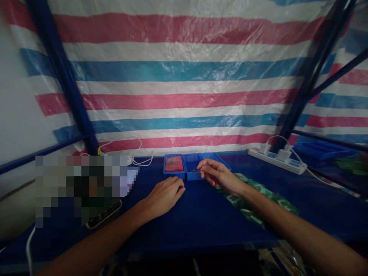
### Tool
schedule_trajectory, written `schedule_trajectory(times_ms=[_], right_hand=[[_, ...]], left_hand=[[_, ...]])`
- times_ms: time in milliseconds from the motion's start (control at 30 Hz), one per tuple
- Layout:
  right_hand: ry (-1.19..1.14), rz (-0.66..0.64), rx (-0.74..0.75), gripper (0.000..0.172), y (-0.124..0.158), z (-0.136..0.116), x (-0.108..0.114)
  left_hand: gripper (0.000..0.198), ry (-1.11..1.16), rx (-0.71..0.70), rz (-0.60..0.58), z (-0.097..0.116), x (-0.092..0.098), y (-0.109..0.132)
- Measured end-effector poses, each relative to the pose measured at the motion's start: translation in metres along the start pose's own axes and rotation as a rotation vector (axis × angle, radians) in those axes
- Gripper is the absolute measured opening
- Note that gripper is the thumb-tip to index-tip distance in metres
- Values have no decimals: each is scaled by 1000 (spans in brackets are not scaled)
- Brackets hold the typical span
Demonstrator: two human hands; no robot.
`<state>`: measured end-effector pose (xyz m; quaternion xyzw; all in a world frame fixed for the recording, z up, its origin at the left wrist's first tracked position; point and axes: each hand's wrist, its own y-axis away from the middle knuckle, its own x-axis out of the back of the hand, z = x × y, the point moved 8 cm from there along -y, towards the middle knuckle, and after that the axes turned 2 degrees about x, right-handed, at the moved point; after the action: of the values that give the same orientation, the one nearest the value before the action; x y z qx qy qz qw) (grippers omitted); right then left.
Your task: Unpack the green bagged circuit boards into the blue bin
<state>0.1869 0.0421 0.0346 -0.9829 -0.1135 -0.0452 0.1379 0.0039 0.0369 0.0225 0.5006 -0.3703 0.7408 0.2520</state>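
My left hand (166, 196) rests palm down on the blue tabletop (198, 214), in front of the blue bins. Its fingers are curled together, and whatever may be under them is hidden. Over the front of the middle blue bin (192, 176), my right hand (215, 173) is closed in a pinch. A small, thin metal piece (198, 170) shows at its fingertips, too small to name exactly. Beside it on the left, another blue bin (174, 175) holds a red packet (174, 164). A third blue bin (222, 160) is partly covered by my right hand.
Green plastic packets (270, 197) lie beneath and beside my right forearm. A white power strip (277, 161) with plugs sits at the back right. At left are a dark phone-like object (105, 214), a blurred-out patch and a white cable (140, 147). Striped sheeting (184, 73) hangs behind.
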Motion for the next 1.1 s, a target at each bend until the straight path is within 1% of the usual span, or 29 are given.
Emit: schedule_trajectory(times_ms=[267,467,667,933,1100], right_hand=[[13,12,-39,41,4,1,-1],[64,5,-5,37,6,-2,-2],[71,31,38,38,4,-4,-1],[70,30,35,38,3,-3,0],[74,15,50,38,2,-3,-2]], left_hand=[[14,8,61,23,-7,0,0],[14,-9,62,25,-6,-1,0],[15,-6,61,18,-6,-2,0],[16,37,33,10,-2,-1,1],[17,18,29,-1,-2,-3,1]])
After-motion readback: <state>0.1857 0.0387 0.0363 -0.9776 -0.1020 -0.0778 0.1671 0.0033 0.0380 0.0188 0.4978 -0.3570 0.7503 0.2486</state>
